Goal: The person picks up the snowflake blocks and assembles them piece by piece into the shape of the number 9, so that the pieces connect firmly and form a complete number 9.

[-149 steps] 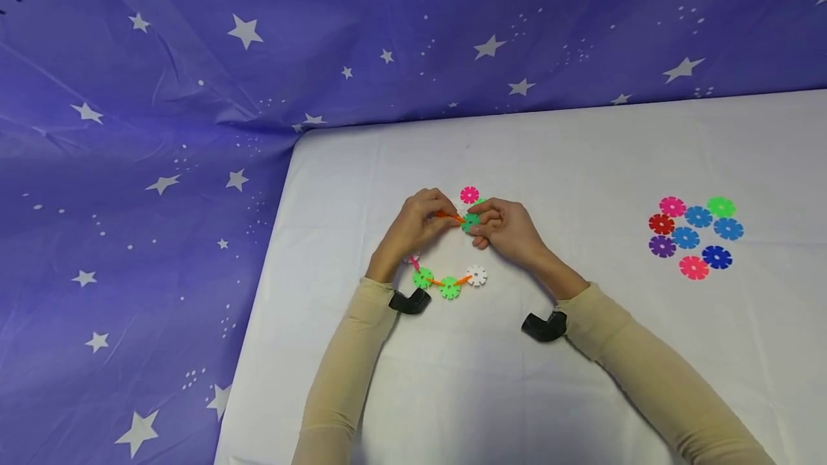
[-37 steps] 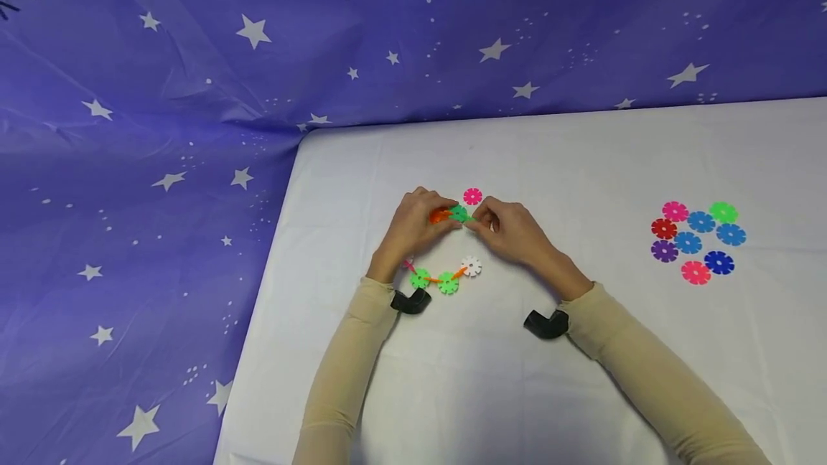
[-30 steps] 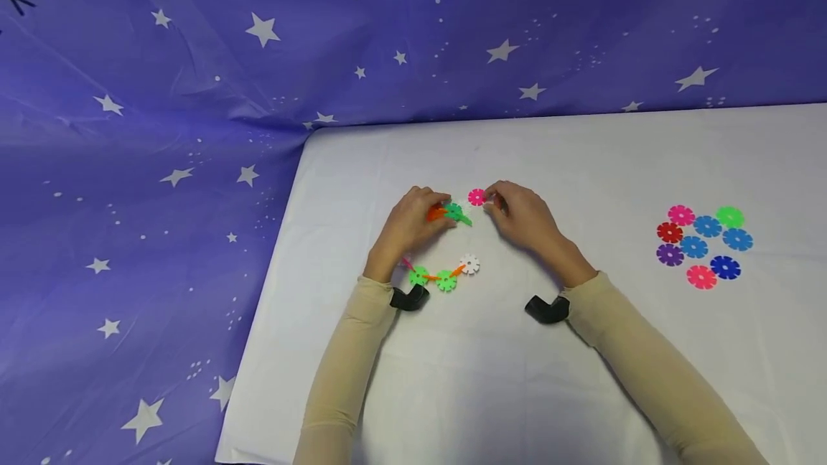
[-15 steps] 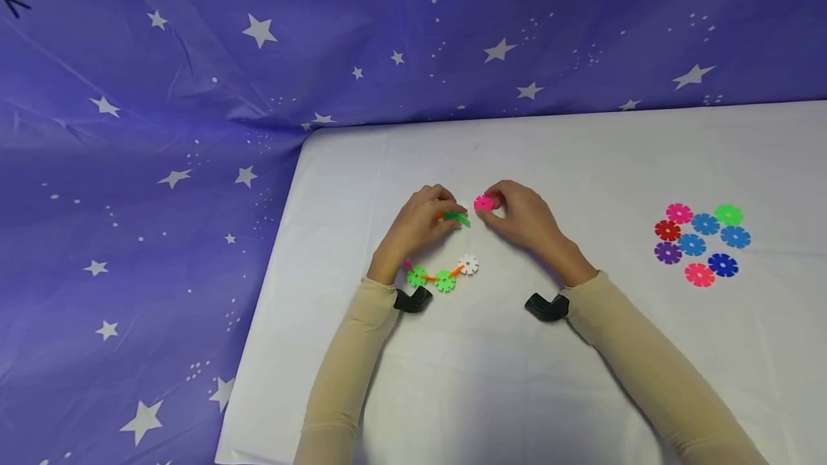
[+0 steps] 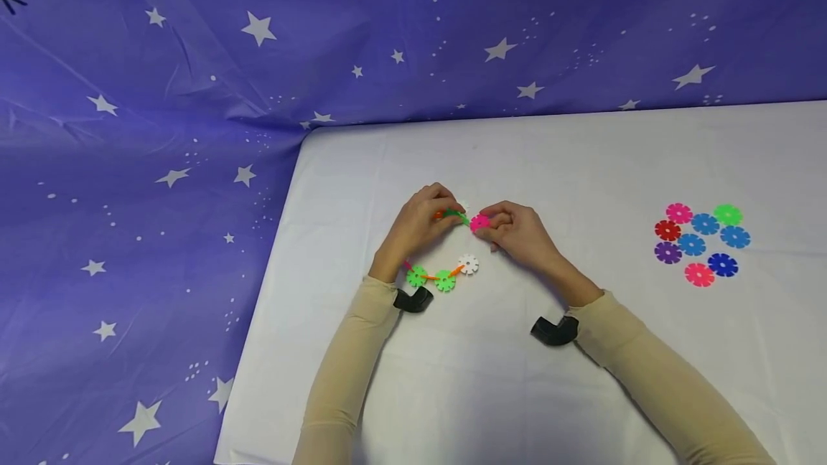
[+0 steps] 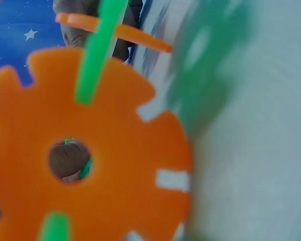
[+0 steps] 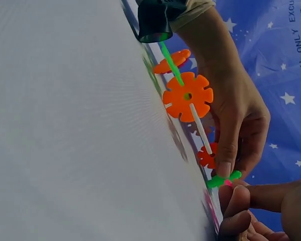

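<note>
From the head view, the left hand point(image 5: 418, 224) pinches the far end of the disc chain point(image 5: 443, 277), its green disc point(image 5: 456, 217) edge-on, pointing right; the right hand point(image 5: 513, 232) pinches a pink disc point(image 5: 479, 222) right against that edge. The chain curves near-left across the white bench point(image 5: 581, 156); loose discs point(image 5: 701, 239) lie well right, starry cloth point(image 5: 161, 92) behind. The left wrist view is filled by an orange disc point(image 6: 85, 155). The right wrist view shows fingers point(image 7: 226, 165) meeting at the green disc point(image 7: 221, 179).

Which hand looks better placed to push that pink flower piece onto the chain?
Probably the right hand: its fingers already pinch the pink piece against the green piece, while the left hand holds the chain's end steady.
</note>
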The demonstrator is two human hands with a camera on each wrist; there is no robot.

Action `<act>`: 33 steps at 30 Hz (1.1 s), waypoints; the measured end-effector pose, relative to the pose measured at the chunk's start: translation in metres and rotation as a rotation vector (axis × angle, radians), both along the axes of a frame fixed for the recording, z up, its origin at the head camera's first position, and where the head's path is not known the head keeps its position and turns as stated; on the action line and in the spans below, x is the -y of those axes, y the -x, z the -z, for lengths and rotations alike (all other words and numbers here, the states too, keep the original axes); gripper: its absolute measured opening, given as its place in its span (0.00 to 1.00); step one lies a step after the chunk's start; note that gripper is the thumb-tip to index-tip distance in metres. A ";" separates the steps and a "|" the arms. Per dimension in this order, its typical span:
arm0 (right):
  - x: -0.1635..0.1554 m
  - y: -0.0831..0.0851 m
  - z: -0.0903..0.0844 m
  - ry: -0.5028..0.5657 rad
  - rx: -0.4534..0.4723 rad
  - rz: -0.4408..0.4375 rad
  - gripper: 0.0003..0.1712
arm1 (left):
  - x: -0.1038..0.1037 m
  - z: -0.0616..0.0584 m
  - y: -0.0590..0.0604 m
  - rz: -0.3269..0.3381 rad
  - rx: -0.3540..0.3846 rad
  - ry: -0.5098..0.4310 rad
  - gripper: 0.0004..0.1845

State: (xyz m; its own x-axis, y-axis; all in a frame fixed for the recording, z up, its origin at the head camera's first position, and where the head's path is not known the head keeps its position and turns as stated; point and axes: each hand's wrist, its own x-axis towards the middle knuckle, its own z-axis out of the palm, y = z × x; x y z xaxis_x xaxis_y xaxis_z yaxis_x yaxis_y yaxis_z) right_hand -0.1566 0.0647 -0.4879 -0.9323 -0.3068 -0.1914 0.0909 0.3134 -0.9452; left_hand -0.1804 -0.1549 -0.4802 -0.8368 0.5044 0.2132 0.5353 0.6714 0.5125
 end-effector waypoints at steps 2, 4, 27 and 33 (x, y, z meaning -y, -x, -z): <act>0.000 -0.001 0.000 0.016 0.023 0.004 0.22 | -0.001 0.001 0.000 -0.003 -0.003 -0.005 0.07; 0.000 -0.001 0.000 0.033 0.042 0.005 0.23 | -0.001 0.001 -0.001 -0.001 -0.003 -0.010 0.07; 0.010 -0.003 0.011 0.035 -0.054 0.055 0.19 | -0.004 -0.007 -0.002 0.030 0.098 0.017 0.08; 0.003 0.004 0.008 -0.186 -0.252 0.006 0.17 | 0.008 -0.023 -0.005 0.000 0.187 0.180 0.21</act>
